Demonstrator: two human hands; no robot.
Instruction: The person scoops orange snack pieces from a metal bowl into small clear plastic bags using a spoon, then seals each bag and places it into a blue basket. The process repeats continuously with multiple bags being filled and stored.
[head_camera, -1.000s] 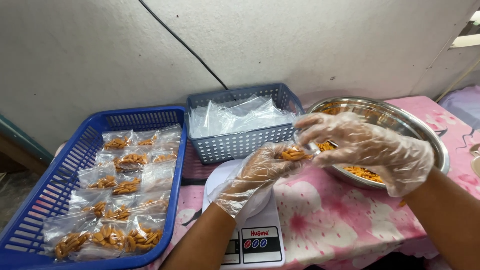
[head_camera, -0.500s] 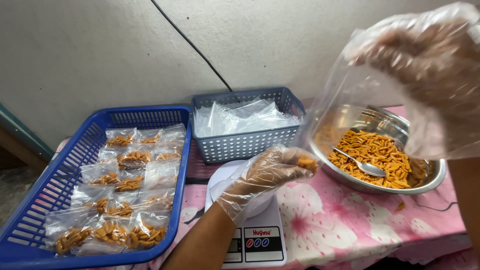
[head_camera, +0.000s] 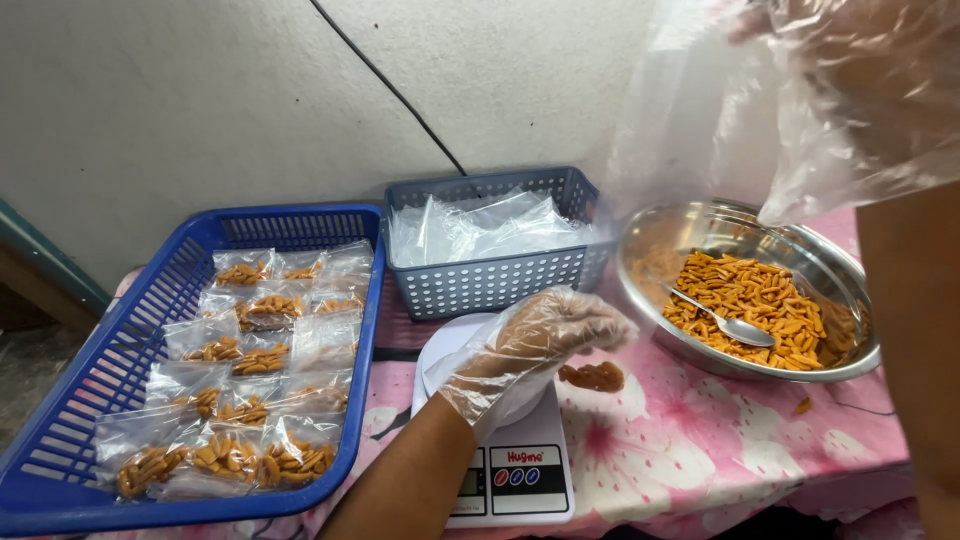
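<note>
Snack bags (head_camera: 240, 400), small clear ones filled with orange fried pieces, lie in rows in the big blue basket (head_camera: 130, 350), left of the white kitchen scale (head_camera: 505, 455); roughly a dozen done, though overlapping plastic blurs the count. Behind the scale, the grey basket (head_camera: 490, 275) has a stack of empty clear bags (head_camera: 480, 225), so plenty left to fill. Left hand (head_camera: 535, 340), in a loose plastic glove, hovers over the scale's round pan, fingers curled together and pointing right; whether it pinches a bag edge I cannot tell, glove hides it. Just right of the scale, a small clump of snack (head_camera: 592, 376) sits low by the fingertips, looks like it's inside thin plastic on the pink flowered tablecloth (head_camera: 700, 440), not clear. Further right of the scale, the steel bowl (head_camera: 845, 360) is about half covered with loose snack (head_camera: 760, 305), metal spoon (head_camera: 725, 322) lying in it, so lots unpacked. Right hand (head_camera: 860, 80), gloved too, is raised well above the bowl, close to camera, blurred; fingers seem loosely spread, nothing clearly held. Judgement: packing is mid-way, one portion in progress, nothing on the scale pan itself visible
</note>
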